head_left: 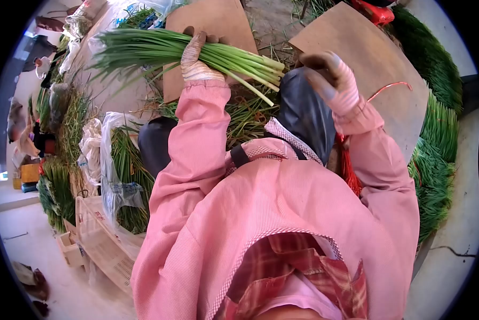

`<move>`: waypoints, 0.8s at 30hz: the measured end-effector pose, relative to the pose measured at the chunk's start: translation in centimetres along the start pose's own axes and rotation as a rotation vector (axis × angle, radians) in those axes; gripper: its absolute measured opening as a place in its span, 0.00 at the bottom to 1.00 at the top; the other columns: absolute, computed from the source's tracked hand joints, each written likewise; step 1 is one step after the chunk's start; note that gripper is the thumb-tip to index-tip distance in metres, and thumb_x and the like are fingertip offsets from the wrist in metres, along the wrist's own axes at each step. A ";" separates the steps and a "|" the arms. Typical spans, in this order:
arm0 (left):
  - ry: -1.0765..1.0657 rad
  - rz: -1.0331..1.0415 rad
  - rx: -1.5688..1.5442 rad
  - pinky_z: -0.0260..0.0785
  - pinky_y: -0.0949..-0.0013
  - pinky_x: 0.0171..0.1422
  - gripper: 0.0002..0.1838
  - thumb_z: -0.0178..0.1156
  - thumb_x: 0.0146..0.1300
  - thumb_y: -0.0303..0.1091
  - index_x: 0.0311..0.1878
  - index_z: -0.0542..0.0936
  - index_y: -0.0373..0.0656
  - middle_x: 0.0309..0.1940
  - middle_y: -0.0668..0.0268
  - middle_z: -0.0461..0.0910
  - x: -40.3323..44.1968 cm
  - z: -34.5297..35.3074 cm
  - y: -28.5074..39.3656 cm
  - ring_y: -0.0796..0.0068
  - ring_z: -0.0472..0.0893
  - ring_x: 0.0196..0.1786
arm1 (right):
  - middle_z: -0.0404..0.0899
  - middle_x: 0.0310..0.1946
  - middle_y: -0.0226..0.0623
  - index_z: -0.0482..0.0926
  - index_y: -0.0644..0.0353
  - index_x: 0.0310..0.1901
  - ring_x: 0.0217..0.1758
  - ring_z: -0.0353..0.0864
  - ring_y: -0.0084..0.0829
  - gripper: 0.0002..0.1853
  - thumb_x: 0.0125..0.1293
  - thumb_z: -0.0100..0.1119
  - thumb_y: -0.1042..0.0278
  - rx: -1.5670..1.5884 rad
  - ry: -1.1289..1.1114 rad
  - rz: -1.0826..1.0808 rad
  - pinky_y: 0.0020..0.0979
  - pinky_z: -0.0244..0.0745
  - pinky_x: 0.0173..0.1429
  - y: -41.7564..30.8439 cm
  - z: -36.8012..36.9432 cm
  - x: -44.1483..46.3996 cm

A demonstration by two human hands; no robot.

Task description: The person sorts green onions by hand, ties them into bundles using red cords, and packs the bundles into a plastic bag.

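A bundle of green stalks (234,56) lies across my left hand (194,56), which is wrapped round it in a striped, soiled glove. The pale cut ends point right and the leafy tips point left. My right hand (330,80), gloved the same way, is raised to the right of the stalk ends, apart from them. Its fingers are curved and spread from the thumb, with nothing visible between them. A red strand (391,85) lies on the brown board (389,117) beside my right wrist. More red strands (349,165) hang below my right forearm.
Another board (210,21) lies behind the bundle. Loose greens (250,117) cover the floor between my knees. Piled green stalks (437,149) line the right side. At the left are a plastic bag of greens (127,176), a pale crate (103,234) and other people (26,138).
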State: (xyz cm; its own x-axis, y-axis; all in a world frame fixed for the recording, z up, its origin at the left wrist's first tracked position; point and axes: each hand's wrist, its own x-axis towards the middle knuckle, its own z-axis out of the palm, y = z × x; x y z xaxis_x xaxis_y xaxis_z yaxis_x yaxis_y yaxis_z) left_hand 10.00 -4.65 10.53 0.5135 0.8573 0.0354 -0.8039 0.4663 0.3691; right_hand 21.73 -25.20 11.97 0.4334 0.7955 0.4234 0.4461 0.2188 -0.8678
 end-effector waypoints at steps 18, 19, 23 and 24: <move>-0.201 0.198 0.030 0.70 0.57 0.44 0.14 0.58 0.48 0.23 0.37 0.72 0.55 0.27 0.73 0.75 -0.1 -0.7 5.5 0.74 0.75 0.32 | 0.77 0.33 0.35 0.72 0.61 0.46 0.38 0.74 0.27 0.16 0.56 0.54 0.67 0.226 -0.109 0.099 0.25 0.68 0.44 4.5 3.3 1.5; -0.198 0.191 0.025 0.70 0.57 0.44 0.14 0.58 0.48 0.23 0.37 0.72 0.55 0.27 0.73 0.75 -0.4 -0.7 5.0 0.74 0.75 0.32 | 0.77 0.33 0.35 0.72 0.61 0.46 0.38 0.74 0.27 0.16 0.56 0.54 0.67 0.220 -0.106 0.106 0.25 0.68 0.44 6.0 3.7 2.4; 0.082 0.049 0.146 0.70 0.55 0.43 0.20 0.60 0.45 0.20 0.40 0.72 0.56 0.28 0.71 0.75 -0.4 0.2 1.0 0.71 0.75 0.32 | 0.70 0.42 0.31 0.66 0.61 0.52 0.45 0.66 0.26 0.37 0.53 0.43 0.33 0.659 0.142 0.278 0.26 0.61 0.51 5.9 7.7 3.6; 0.009 0.050 0.089 0.71 0.56 0.42 0.21 0.60 0.45 0.19 0.41 0.71 0.56 0.28 0.71 0.75 -0.8 0.0 0.6 0.71 0.75 0.31 | 0.68 0.45 0.33 0.64 0.63 0.53 0.48 0.64 0.25 0.36 0.57 0.41 0.36 0.444 0.070 0.148 0.26 0.58 0.53 1.9 8.6 3.3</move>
State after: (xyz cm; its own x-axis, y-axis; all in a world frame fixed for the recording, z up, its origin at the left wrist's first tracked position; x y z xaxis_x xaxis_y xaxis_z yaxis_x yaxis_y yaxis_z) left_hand 9.10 -5.08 10.73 0.4705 0.8811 0.0477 -0.7984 0.4021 0.4481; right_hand 17.29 -17.30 9.44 0.5256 0.7997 0.2901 0.0043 0.3385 -0.9410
